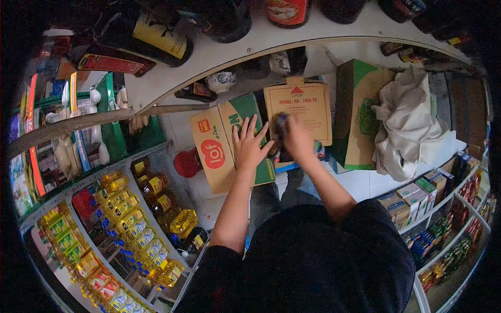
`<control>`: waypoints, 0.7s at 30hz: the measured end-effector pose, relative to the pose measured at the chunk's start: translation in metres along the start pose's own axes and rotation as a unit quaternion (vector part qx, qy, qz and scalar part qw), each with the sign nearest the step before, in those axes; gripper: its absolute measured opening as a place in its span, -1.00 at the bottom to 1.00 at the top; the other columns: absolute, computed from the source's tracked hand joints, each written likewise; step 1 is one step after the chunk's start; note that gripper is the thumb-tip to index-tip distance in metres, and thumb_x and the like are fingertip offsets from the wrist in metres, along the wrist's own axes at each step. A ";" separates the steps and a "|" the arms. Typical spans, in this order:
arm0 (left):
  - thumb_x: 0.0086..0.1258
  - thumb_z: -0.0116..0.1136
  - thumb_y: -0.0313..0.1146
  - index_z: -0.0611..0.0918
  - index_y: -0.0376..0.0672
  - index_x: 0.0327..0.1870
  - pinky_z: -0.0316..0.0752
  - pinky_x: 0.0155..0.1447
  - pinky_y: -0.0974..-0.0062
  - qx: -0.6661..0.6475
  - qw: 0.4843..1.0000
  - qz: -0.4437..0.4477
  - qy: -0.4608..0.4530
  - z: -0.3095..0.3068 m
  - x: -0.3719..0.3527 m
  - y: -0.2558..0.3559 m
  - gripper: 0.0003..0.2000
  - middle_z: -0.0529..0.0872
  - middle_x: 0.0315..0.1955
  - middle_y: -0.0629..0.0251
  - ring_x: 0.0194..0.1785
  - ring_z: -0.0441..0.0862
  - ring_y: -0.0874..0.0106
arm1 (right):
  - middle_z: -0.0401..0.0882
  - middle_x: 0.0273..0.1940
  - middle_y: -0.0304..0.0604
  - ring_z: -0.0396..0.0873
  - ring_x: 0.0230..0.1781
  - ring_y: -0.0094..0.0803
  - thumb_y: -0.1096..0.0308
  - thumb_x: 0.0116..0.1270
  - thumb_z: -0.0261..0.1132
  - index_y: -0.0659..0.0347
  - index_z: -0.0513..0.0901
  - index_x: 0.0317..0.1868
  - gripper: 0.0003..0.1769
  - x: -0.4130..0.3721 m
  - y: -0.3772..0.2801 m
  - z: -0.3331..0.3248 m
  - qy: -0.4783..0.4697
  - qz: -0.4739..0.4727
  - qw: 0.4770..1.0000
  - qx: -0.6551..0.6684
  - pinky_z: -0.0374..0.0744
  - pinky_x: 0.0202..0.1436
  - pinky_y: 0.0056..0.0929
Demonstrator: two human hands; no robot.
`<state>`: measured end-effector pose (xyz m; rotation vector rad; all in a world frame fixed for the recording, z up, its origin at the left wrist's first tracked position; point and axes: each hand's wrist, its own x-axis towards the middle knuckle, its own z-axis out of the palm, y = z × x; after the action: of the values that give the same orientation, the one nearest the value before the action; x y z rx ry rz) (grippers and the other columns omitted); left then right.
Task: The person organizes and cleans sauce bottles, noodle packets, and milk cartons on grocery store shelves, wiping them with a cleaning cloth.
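My left hand [250, 145] lies with its fingers spread on the green and brown cardboard box [214, 156], which carries red round print. My right hand [300, 140], slightly blurred, is closed around a dark bottle-like object [282, 124]; I cannot tell its exact kind. Behind that hand stands a tan carton panel [315, 117] printed with "OPEN" and a red arrow. Low between the two hands, a blue strip [286, 168] shows beside some partly hidden colourful items.
A tall green and brown box [355, 120] stands at right, beside a crumpled pale cloth [409, 128]. Racks of yellow oil bottles [135, 224] line the left. Dark bottles sit on the overhead shelf [209, 57]. Small boxes [412, 198] fill the right shelf. A red stool-like object [187, 164] is on the floor.
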<state>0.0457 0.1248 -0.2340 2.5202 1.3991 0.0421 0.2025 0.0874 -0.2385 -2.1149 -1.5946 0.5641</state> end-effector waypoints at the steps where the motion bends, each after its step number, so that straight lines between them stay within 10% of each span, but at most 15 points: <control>1: 0.12 0.11 0.07 0.44 0.21 0.15 -0.17 0.35 0.06 -0.019 1.000 -0.002 0.005 0.000 0.000 0.000 -0.48 0.18 0.29 0.32 0.36 0.04 0.31 | 0.45 -0.21 0.06 0.48 -0.29 0.05 0.41 0.05 0.14 0.21 0.38 -0.15 -0.70 -0.003 0.032 0.006 0.087 -0.030 0.996 -0.013 0.48 -0.29 -0.07; 6: 0.11 0.11 0.07 0.42 0.23 0.17 -0.17 0.36 0.06 -0.009 1.000 0.000 0.005 0.001 -0.001 -0.002 -0.46 0.18 0.29 0.34 0.36 0.04 0.31 | 0.46 -0.25 0.05 0.52 -0.34 -0.01 0.27 0.24 0.04 0.20 0.41 -0.20 -0.79 -0.015 0.037 -0.041 0.044 0.160 0.985 -0.036 0.50 -0.39 -0.12; 10: 0.12 0.11 0.07 0.42 0.25 0.17 -0.18 0.36 0.05 0.007 1.000 -0.002 0.000 0.005 -0.001 -0.002 -0.47 0.17 0.30 0.35 0.36 0.04 0.32 | 0.44 -0.24 0.03 0.53 -0.39 -0.01 0.45 0.08 0.11 0.19 0.36 -0.18 -0.74 -0.046 -0.008 -0.004 -0.048 0.021 0.998 -0.029 0.51 -0.43 -0.10; 21: 0.12 0.12 0.05 0.40 0.26 0.19 -0.21 0.36 0.04 -0.018 1.000 0.000 -0.003 0.006 -0.001 -0.001 -0.46 0.14 0.31 0.30 0.37 0.02 0.25 | 0.39 -0.24 0.03 0.48 -0.33 0.02 0.35 0.16 0.13 0.22 0.38 -0.20 -0.78 -0.051 0.038 -0.029 0.013 0.136 0.990 -0.048 0.49 -0.39 -0.12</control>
<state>0.0447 0.1234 -0.2396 2.4898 1.3826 0.0589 0.2356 0.0261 -0.2322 -2.4205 -1.3525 0.5529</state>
